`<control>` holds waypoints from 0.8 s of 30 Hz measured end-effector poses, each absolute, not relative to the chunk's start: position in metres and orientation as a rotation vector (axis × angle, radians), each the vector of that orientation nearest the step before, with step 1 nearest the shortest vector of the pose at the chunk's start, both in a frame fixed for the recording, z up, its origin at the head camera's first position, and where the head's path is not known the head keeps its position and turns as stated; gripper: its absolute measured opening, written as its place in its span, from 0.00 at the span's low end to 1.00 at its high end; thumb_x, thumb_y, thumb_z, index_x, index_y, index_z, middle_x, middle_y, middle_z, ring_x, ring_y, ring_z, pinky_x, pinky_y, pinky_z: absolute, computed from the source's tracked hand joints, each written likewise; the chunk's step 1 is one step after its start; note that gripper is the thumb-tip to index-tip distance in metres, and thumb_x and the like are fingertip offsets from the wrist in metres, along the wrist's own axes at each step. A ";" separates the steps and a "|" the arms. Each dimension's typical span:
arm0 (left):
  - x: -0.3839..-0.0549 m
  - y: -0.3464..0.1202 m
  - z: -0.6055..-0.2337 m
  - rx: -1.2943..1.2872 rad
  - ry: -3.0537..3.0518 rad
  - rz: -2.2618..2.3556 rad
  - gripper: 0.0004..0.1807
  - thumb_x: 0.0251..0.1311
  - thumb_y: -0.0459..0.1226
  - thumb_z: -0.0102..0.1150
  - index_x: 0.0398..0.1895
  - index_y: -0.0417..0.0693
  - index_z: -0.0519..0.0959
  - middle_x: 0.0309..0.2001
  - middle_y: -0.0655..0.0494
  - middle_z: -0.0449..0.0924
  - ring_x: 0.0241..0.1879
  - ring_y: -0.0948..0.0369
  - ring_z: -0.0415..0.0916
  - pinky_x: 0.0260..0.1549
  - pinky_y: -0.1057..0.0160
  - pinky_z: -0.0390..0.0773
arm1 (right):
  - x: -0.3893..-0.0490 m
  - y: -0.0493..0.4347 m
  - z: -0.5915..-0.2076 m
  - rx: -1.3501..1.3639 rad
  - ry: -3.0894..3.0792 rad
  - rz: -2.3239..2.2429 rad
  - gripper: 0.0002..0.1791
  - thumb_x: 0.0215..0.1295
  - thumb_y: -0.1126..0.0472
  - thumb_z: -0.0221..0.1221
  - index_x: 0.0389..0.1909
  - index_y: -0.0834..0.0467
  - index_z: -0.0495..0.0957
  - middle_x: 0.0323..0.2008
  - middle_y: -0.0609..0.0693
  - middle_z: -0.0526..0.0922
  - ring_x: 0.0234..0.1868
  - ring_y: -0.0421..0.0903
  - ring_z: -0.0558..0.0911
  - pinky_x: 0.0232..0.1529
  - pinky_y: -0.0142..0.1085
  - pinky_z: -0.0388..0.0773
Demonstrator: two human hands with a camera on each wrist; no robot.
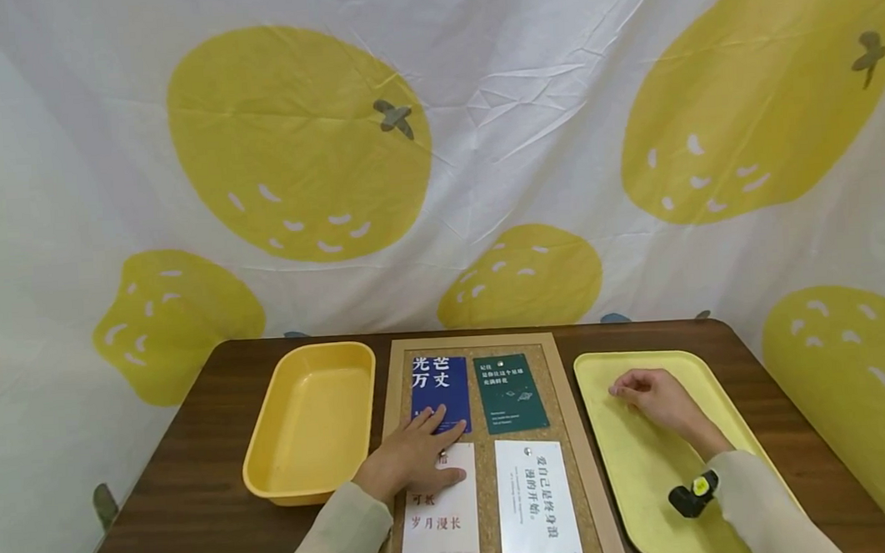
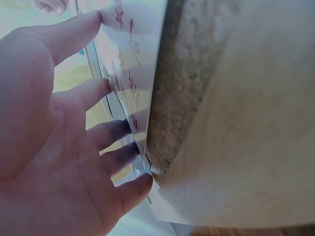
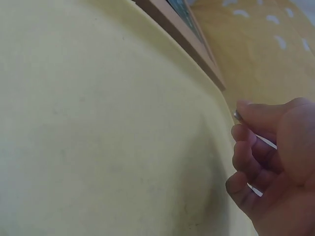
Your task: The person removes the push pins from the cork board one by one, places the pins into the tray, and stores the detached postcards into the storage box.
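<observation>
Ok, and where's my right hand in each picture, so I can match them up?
Head: right hand at right, above the yellow tray.
Left wrist: only some fingers, top left corner.
Right wrist: lower right, pinching a small silvery piece.
Shared landmark: the corkboard's wooden frame.

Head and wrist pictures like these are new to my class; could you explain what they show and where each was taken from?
No machine here: a person works bare-handed. The wide picture comes from a camera worn on the head; the close ones from a wrist camera on each arm. On the dark table are a yellow basin, a cork board with four cards and a pale yellow tray. The left hand spreads over two cards. The right hand, above the tray, pinches a small silvery piece, too small to identify.
</observation>
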State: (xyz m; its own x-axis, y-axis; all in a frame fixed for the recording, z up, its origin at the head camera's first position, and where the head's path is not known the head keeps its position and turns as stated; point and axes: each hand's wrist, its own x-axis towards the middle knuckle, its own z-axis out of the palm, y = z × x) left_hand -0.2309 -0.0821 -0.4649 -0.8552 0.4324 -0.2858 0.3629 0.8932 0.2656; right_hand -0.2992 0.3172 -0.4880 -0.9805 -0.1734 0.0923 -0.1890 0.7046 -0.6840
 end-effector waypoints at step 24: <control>-0.232 -0.083 -0.466 0.565 2.690 0.312 0.40 0.61 0.60 0.58 0.76 0.65 0.61 0.79 0.51 0.49 0.78 0.49 0.43 0.74 0.45 0.48 | -0.298 0.318 -0.498 0.342 -2.916 1.124 0.05 0.66 0.65 0.62 0.33 0.61 0.86 0.31 0.51 0.86 0.27 0.36 0.72 0.29 0.29 0.69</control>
